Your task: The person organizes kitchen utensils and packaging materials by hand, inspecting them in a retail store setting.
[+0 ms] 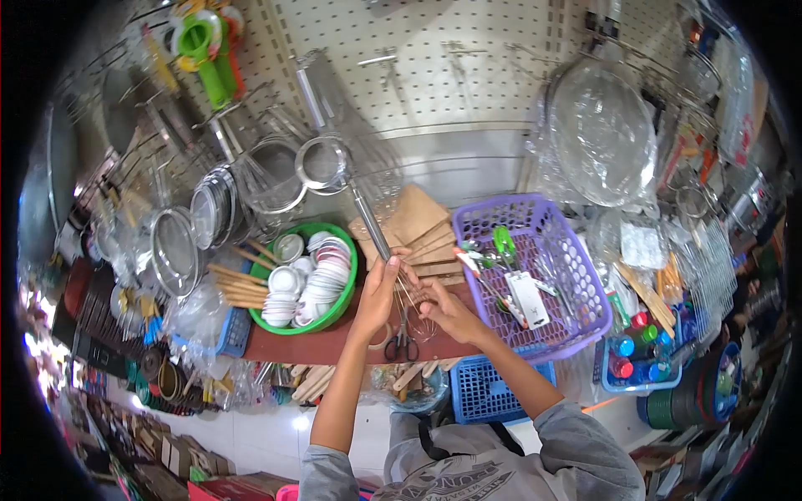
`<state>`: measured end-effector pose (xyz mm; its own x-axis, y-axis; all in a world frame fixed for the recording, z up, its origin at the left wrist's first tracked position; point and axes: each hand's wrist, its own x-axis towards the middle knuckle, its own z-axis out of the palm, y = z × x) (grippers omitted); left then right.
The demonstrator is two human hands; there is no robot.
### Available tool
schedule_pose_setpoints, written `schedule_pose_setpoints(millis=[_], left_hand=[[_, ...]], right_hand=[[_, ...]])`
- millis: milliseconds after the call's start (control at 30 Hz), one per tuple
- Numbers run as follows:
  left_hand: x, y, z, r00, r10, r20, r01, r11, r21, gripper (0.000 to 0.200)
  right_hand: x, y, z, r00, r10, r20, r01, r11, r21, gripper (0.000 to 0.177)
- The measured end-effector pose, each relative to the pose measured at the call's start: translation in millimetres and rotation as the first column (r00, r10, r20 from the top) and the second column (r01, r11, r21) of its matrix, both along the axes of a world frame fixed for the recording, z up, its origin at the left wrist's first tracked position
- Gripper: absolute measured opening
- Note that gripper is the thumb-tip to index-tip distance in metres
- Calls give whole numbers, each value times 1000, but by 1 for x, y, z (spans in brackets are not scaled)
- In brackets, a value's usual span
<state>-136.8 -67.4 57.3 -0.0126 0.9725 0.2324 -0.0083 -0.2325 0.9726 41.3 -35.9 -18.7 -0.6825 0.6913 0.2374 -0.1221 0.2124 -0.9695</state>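
Note:
A metal whisk (369, 221) is held at a tilt over the red-brown shelf, its handle up and its wire loops down. My left hand (382, 292) is closed around it where the handle meets the wires. My right hand (449, 311) has its fingers bent and closed on the wires, just right of the left hand. Below them, dark-handled scissors (402, 346) lie near the shelf's front edge, beside a tape roll (381, 337) partly hidden by my left forearm.
A green basin (352, 284) of white-and-red dishes stands left; a purple basket (597, 321) with utensils stands right. Wooden boards (418, 219) lean behind. Strainers (322, 164) hang from the pegboard (401, 83). A blue basket (480, 401) sits below the shelf edge.

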Motion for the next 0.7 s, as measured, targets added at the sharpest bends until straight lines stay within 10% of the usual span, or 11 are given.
schedule_pose_setpoints(millis=[267, 700], left_hand=[[-51, -39, -7, 990, 139, -22, -138, 989, 43, 29], [-100, -68, 15, 987, 155, 35, -153, 986, -62, 38]], right_hand=[[-61, 20, 79, 985, -95, -146, 122, 974, 192, 37], [-174, 25, 131, 979, 81, -189, -41, 978, 207, 61]])
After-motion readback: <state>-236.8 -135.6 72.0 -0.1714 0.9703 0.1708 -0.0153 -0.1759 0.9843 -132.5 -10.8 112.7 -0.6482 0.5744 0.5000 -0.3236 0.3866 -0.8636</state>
